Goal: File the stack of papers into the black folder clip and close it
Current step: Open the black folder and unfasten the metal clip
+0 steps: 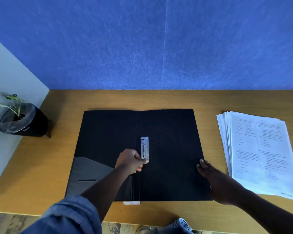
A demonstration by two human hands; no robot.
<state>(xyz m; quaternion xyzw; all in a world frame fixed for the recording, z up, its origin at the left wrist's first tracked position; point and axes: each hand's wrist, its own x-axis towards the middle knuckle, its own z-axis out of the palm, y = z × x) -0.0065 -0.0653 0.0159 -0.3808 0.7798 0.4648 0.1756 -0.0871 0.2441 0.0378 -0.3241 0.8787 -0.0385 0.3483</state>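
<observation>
The fanned stack of white printed papers (259, 149) lies unfiled, well right of your flat, empty right hand (210, 173). Your left hand (129, 160) pinches the silver metal clip lever (145, 149) of the open black folder (169, 149); filing and closing remain.

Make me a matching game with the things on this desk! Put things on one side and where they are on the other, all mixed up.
Things:
1. stack of papers
2. potted plant
3. metal clip
4. right hand

Places:
A. far left corner of the desk
B. middle of the open black folder
C. flat on the folder's right edge
D. right of the folder

Pairs: 1-D, 2-A, 3-B, 4-C
</observation>
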